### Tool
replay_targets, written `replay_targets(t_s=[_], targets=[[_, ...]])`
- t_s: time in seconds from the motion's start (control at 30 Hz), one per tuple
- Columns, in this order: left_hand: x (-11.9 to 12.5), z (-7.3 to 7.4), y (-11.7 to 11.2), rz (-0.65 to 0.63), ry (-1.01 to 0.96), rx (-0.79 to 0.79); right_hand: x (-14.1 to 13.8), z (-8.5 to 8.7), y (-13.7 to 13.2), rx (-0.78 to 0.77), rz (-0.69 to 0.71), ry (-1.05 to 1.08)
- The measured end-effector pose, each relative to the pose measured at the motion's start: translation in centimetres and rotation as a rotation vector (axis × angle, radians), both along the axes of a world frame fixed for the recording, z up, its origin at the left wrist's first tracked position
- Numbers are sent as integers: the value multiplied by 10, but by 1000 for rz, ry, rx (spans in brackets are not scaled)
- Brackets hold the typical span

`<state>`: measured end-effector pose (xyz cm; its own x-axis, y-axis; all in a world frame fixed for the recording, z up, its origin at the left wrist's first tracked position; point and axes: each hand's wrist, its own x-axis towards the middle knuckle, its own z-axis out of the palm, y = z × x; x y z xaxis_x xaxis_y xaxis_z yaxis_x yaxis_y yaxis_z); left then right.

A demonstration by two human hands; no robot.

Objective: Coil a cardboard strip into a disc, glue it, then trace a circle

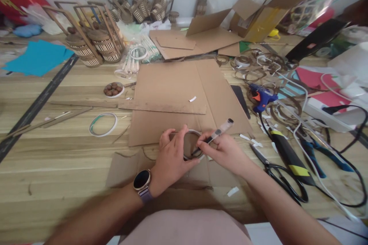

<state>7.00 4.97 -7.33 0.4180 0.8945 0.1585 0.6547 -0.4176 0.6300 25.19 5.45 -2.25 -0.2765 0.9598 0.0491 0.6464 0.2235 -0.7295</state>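
Observation:
My left hand point(172, 157) presses down on a thin ring point(193, 133) that lies flat on a cardboard sheet point(172, 92), fingers curled over its left rim. A smartwatch sits on that wrist. My right hand point(224, 149) is closed around a pen point(219, 132) with a clear barrel, its tip down inside the ring at the right edge. A smaller cardboard piece point(126, 168) lies under and in front of both hands.
A blue glue gun point(261, 97), black scissors point(283, 178), blue-handled pliers point(324, 157), a black and yellow tool point(290, 157) and tangled cables crowd the right. A tape ring point(102, 124), a dish of beads point(113, 90) and woven baskets point(94, 44) sit left.

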Motion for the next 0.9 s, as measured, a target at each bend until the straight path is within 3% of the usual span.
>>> replay_targets(t_s=[0.27,0.53,0.73,0.9], targets=[[-1,0,1,-18,16,29,-7,1,2,-98,27,8],[0,0,0,-2,10,21,5,15,13,-84,99,-150],[0,1,0,-6,10,4,-6,20,16,-217,154,-204],[0,0,0,12,9,-5,-1,27,26,-229,199,-372]])
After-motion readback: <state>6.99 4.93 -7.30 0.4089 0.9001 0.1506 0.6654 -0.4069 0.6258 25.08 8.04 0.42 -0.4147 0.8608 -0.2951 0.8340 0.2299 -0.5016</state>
